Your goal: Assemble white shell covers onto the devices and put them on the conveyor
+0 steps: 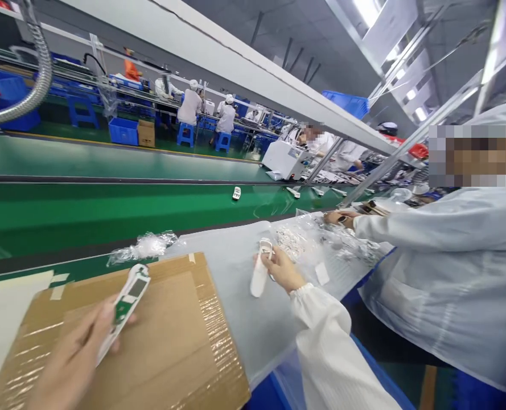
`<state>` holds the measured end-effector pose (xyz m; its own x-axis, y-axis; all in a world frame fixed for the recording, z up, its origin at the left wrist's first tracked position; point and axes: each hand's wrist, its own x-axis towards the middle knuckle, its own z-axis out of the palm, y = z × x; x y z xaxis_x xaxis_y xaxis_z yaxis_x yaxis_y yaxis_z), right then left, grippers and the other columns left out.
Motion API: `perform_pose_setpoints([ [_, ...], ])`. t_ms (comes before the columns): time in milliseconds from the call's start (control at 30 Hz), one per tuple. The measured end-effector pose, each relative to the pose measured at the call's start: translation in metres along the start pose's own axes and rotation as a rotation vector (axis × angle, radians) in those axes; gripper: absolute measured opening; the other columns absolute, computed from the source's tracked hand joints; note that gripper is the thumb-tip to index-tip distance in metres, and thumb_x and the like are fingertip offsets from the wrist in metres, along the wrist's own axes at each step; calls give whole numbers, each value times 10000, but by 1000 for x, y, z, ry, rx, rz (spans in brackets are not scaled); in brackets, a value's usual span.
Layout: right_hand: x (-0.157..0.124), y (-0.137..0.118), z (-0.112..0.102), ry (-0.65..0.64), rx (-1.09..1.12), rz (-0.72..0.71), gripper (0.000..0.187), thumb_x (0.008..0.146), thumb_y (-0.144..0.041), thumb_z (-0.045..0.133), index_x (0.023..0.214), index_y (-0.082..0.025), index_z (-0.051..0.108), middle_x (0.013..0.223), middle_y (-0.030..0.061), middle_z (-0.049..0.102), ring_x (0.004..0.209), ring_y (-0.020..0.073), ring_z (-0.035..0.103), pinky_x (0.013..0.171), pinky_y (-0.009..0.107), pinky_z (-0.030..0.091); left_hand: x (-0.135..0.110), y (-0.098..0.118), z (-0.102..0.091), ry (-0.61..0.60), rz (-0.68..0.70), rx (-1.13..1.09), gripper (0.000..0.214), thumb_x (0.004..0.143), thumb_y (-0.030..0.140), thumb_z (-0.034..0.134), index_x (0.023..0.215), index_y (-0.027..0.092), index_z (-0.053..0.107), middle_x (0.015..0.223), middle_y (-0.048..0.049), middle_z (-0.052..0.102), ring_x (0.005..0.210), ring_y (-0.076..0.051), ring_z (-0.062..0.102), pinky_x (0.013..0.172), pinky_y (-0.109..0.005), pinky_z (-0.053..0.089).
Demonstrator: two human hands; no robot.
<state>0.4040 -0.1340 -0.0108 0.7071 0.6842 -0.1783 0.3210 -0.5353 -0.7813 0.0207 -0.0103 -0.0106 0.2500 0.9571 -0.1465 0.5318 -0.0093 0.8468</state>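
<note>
My left hand (79, 347) is closed around a slim white device half (131, 293) with a green circuit board and a small grey display. It is held above a taped cardboard sheet (163, 341). In my right hand (284, 269) is a white plastic shell (260, 276), long and narrow with an opening at its upper end; the fingers pinch its side over the pale work mat (235, 302). Close to the right hand lie a clear bag of small white parts (293, 242) and a small white piece (321, 273).
A green conveyor belt (107, 213) runs behind the bench, carrying a white device (236, 193) and several more further right. Crumpled clear plastic (148, 246) lies by the cardboard. At the right a co-worker (461, 245) in white reaches over the bench. A metal flexible hose (41, 74) hangs upper left.
</note>
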Motion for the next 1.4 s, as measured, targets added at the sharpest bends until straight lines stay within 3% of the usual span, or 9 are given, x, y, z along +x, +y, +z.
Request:
perform_pose_setpoints([
  [167,-53,-39,121,-441,924,-24,549,728,-219,666,1225,-296,447,1216,37,658,1038,222,671,926,411,506,-8,11,40,-40,236,-84,430,881,550,502,1203,289,615,1224,-29,673,1108,-256,623,989,-423,480],
  [300,-87,-67,171,-688,1120,-86,561,705,-297,777,1203,-311,520,1304,8,598,1205,208,566,1064,394,407,-10,-5,51,-10,459,18,285,931,390,533,1176,278,627,1189,-36,672,1111,-232,596,988,-396,458],
  [533,-91,-70,169,-802,959,-233,408,819,-421,722,1166,-248,596,1189,67,621,1130,217,571,1021,413,444,-12,-14,26,-33,419,-23,264,928,358,577,1178,290,628,1210,-21,655,1133,-216,583,999,-375,459],
  [800,-101,-72,176,-633,926,-214,465,810,-453,730,1208,-236,628,1198,69,648,1179,229,561,1084,404,381,-10,-12,31,-149,435,-67,329,992,358,469,1315,353,533,1317,22,608,1223,-165,555,1055,-308,443],
  [933,-101,-89,187,-502,1200,146,527,807,-692,585,961,-201,694,826,42,688,819,192,647,876,368,513,-19,-18,45,-60,534,370,416,1023,373,323,1380,234,484,1229,-103,656,1037,-253,670,839,-380,554],
  [1033,-101,-98,198,-348,1306,480,587,815,-747,489,590,-210,558,416,-47,429,436,140,461,643,362,529,-25,-29,51,-79,637,647,426,1004,451,347,1156,165,624,900,-97,737,692,-267,710,581,-370,541],
  [1100,-102,-99,199,-388,1321,547,607,824,-737,475,518,-213,482,364,-67,329,383,122,382,604,358,518,-26,-35,46,-68,692,714,421,995,474,368,1039,163,648,797,-76,732,631,-269,702,534,-366,518],
  [1267,-108,-91,181,-803,1283,285,424,818,-599,651,859,-177,658,823,41,673,847,201,648,874,371,501,-23,-28,24,71,569,606,336,991,445,417,1013,190,634,872,-70,739,762,-247,712,626,-346,532],
  [1400,-119,-88,177,-805,1201,190,446,767,-573,725,961,-175,669,1030,90,694,1068,250,614,945,392,480,-28,-9,34,142,589,426,377,970,407,484,1296,219,511,1229,-97,661,1105,-265,628,929,-420,505],
])
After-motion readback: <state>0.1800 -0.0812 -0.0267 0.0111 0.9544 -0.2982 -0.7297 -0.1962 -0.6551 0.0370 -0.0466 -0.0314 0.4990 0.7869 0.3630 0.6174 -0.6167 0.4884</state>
